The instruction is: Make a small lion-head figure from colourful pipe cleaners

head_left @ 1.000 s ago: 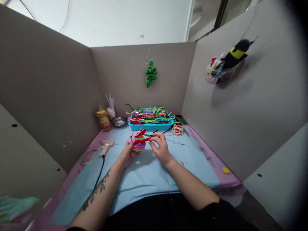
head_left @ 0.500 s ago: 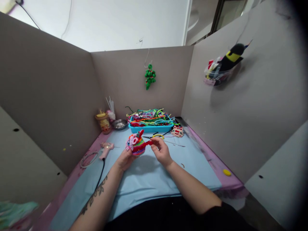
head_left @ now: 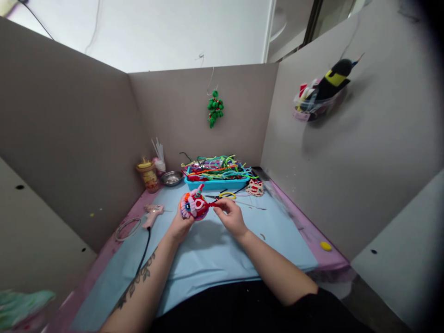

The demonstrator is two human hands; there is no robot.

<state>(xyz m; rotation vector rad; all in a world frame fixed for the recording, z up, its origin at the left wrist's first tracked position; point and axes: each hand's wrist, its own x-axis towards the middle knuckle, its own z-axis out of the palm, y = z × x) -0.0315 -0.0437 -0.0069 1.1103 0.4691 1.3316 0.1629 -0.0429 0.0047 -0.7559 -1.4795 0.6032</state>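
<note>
A round, multicoloured fuzzy figure (head_left: 194, 206) with an eye, pink trim and a small striped horn is held above the blue table cover. My left hand (head_left: 181, 225) wraps round its left and lower side. With its fingertips pinched together, my right hand (head_left: 230, 216) grips a thin red strip (head_left: 212, 204) that joins the figure's right side. Just behind the right hand lie scissors with yellow handles (head_left: 227, 195), their blades partly hidden.
A blue tray (head_left: 218, 185) of colourful fuzzy stems stands at the back, beside a metal bowl (head_left: 171, 178) and a cup (head_left: 149, 176). A pink glue gun (head_left: 153, 216) lies left, a patterned piece (head_left: 255, 187) back right, a yellow disc (head_left: 326, 246) far right. Grey partitions surround the table.
The figure has turned in my left hand, so its eye and pink trim now face the camera more. My right hand keeps its pinch on the red strip.
</note>
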